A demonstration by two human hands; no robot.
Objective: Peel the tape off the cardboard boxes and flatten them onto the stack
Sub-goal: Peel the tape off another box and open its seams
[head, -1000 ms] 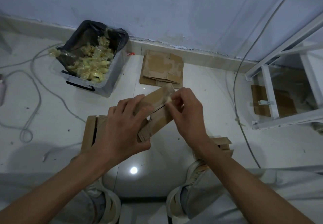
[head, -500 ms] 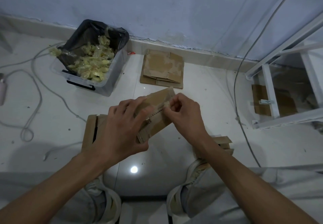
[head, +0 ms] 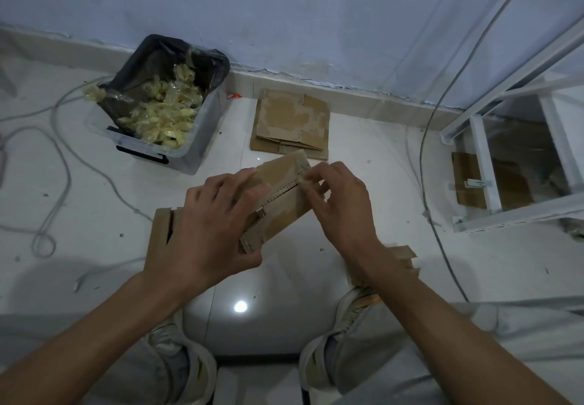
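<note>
My left hand (head: 210,227) grips the small cardboard box (head: 278,199) above the floor, fingers curled round its near end. My right hand (head: 339,197) pinches at the box's top seam; the tape itself I cannot make out. Flattened stack (head: 290,123) by the wall, beside the bin (head: 158,104) of tape scraps.

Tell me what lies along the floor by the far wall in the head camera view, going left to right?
Loose cable → clear bin lined with a black bag and full of crumpled tape → stack of flattened cardboard → white metal frame.
</note>
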